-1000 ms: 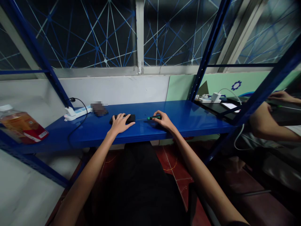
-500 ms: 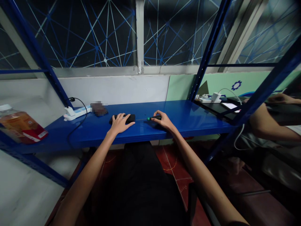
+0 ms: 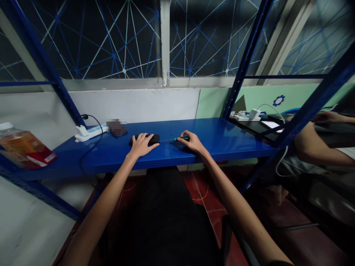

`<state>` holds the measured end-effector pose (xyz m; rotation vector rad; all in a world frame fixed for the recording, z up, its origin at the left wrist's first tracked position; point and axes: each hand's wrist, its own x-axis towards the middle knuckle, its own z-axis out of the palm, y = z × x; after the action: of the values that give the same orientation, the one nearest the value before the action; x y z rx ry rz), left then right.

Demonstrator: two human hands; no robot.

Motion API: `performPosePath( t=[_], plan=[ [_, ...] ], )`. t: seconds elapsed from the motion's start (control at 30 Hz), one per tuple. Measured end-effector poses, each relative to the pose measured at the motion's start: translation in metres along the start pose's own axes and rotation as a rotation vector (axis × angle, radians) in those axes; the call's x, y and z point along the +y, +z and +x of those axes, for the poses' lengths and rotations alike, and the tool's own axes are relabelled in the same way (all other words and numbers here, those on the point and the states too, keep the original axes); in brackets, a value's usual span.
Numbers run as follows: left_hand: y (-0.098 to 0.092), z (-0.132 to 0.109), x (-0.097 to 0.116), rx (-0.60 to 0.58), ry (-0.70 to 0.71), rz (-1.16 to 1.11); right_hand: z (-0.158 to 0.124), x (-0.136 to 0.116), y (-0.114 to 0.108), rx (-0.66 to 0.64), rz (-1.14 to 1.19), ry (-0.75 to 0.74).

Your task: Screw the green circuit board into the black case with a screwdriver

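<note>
On my feed, a flat, dark, hard-edged black block (image 3: 154, 139) lies on the counter (image 3: 219, 135), its long side running left to right. The left hand (image 3: 142, 145) rests on top, fingers spread and released rather than wrapped round it. A screwdriver (image 3: 175, 139) with a slim straight shaft and a rounded green and black handle lies level just to the right, its tip at the block's right end; I can't tell if they touch. The right hand (image 3: 192, 141) has its fingers grasping that handle. The counter is smooth blue sheet with a soft gloss and a ridged front edge. Leftward I make out a white plastic power strip (image 3: 93, 133), a limp black cord (image 3: 97, 142), a pixelated brown lump (image 3: 116, 128) and a glossy bottle (image 3: 26, 146) of amber liquid with a red label. Compared with a second ago, the left hand and block sit as they were, while the right fingers have shifted slightly on the handle; beyond, at far right, a co-worker's hand (image 3: 330, 117) has sunk a little.
</note>
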<state>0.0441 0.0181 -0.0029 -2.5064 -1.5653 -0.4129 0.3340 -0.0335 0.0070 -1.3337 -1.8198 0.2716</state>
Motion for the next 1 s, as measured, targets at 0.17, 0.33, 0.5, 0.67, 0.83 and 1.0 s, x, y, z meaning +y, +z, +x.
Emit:
performPosePath(
  t=[0.17,0.33,0.5,0.67,0.83,1.0],
  plan=[
    [0.0017,-0.0002,-0.0008,0.020,0.012,0.001,0.0018,0.0059,0.0014,0.020,0.065,0.018],
    [0.0024,-0.0001,-0.0003,0.022,0.001,0.008,0.0006,-0.0005,0.0004,0.079,-0.103,0.028],
    [0.0015,-0.0004,0.0003,0.032,0.005,0.012,-0.0009,-0.0002,0.0015,0.058,-0.096,0.011],
    [0.0007,-0.0009,0.0001,0.022,0.010,0.002,0.0007,0.0064,0.0024,0.050,0.031,0.016],
    [0.0000,-0.0008,0.0010,0.018,0.001,0.010,0.0007,0.0012,0.0006,0.061,-0.077,0.041],
    [-0.0003,-0.0006,0.0009,0.013,0.006,0.014,-0.0005,-0.0015,0.0003,0.013,-0.107,0.032]
  ],
)
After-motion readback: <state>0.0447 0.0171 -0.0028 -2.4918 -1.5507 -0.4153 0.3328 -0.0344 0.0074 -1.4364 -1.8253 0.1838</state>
